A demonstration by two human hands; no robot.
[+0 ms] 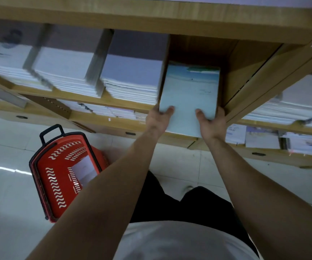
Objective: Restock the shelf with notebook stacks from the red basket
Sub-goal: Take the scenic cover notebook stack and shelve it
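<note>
Head view looks down over two bare forearms toward a wooden shelf [151, 21], and from where one stands the whole business centres on the notebook stack [189, 94] with the pale blue cover. Its far end sits inside the shelf compartment, while its near end juts out past the shelf's front edge toward the person. Whether its underside rests on the shelf board cannot be made out.

The left hand [158, 119] grips the stack's near left corner, thumb laid flat on the cover and the fingers curled out of sight beneath. The right hand [212, 122] holds the near right corner the same way, thumb on top and fingers hidden under the stack.

Just left of the notebook stack, touching or nearly so, stands a taller white pile [132, 76]; two more white piles [65, 72] follow farther left of it in the same row. Right of the stack rises the compartment's wooden side wall [245, 72].

Well below and to the left of the stack, the red basket [65, 171] stands on the pale tiled floor [5, 147], its black handle [52, 132] raised, with a white notebook [84, 169] lying inside. Below and right of the stack, a lower shelf carries more notebooks [260, 137].
</note>
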